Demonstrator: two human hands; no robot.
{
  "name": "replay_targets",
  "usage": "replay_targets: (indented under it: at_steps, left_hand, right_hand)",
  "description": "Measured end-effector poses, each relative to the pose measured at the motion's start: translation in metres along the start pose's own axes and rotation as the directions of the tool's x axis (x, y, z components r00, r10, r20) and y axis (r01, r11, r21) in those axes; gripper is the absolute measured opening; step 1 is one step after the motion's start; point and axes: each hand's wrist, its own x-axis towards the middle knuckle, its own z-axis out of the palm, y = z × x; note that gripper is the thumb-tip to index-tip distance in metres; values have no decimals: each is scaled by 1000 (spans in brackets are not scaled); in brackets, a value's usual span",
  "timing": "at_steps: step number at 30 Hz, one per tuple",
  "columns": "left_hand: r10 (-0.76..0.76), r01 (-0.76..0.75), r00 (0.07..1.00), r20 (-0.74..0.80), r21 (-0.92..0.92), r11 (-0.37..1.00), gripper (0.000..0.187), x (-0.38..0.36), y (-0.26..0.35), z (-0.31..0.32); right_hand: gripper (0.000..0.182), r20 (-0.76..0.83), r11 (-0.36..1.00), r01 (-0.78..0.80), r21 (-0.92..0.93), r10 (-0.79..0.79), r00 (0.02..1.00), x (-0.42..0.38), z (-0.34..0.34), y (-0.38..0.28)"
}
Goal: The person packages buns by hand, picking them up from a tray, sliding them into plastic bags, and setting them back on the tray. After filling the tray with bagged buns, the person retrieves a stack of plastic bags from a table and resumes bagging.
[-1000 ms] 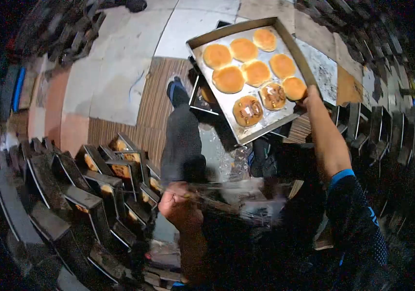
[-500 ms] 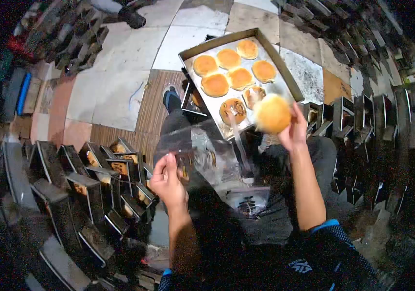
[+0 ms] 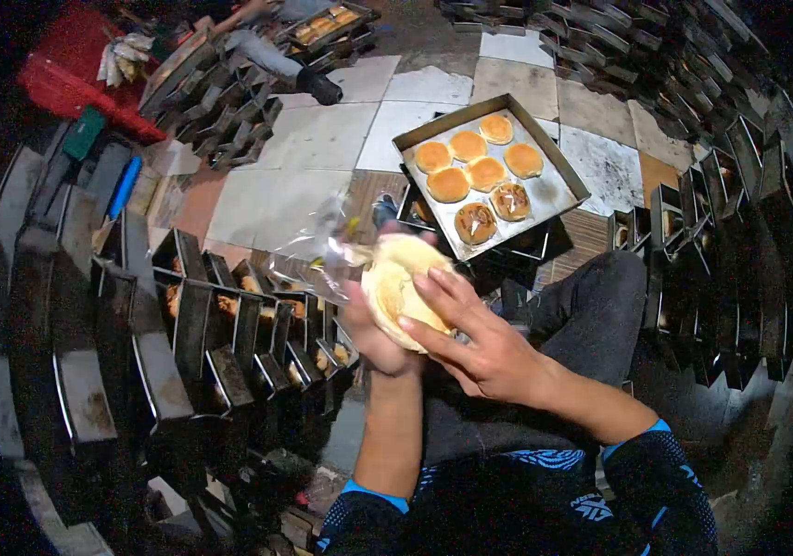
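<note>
Between my two hands is a round bun (image 3: 394, 292), its pale side facing up. My left hand (image 3: 380, 341) cups it from below and from the left, most of its fingers hidden behind it. The fingers of my right hand (image 3: 489, 347) lie over the bun's right side and grip it. A clear plastic bag (image 3: 308, 255) sticks out on the left beside my left hand; how it is held is hard to make out. Beyond my hands a square metal tray (image 3: 558, 190) carries several golden buns (image 3: 486, 173) and two darker-topped buns (image 3: 476, 223) at its near corner.
Rows of dark metal bread tins (image 3: 220, 315) stand to my left, some with bread in them, and more tins (image 3: 684, 241) to my right. At the upper left another person's arm (image 3: 271, 57) reaches near a tray of bread (image 3: 327, 23). Tiles (image 3: 294, 199) cover the floor.
My right hand has brought the bun from beside the tray to my left hand, and both now hold it. The clear bag has moved left of the bun. The view has shifted, showing another person's arm.
</note>
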Motion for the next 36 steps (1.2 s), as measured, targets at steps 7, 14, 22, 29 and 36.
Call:
replay_targets:
  at_steps: [7,14,22,29,36]
  left_hand:
    - [78,-67,988,-130,86,994,74,-18,-3,2]
    - [134,-135,976,-170,8,991,65,-31,-6,2]
    - [-86,25,943,-322,-188,982,62,-16,27,-23]
    - [-343,268,892,-294,-266,926,58,-50,-17,-22]
    - [421,-169,907,21,932,320,22,-63,-13,-60]
  right_hand:
    - [54,-105,998,-38,-53,32,994,0,-4,-37]
    - [19,119,892,-105,440,58,991,7,-20,-16]
    - [13,419,322,-274,906,-606,676,17,-64,-28]
    - [22,-393,999,37,27,-24,919,-2,-10,18]
    - [11,-369,711,-334,619,638,676,-10,13,21]
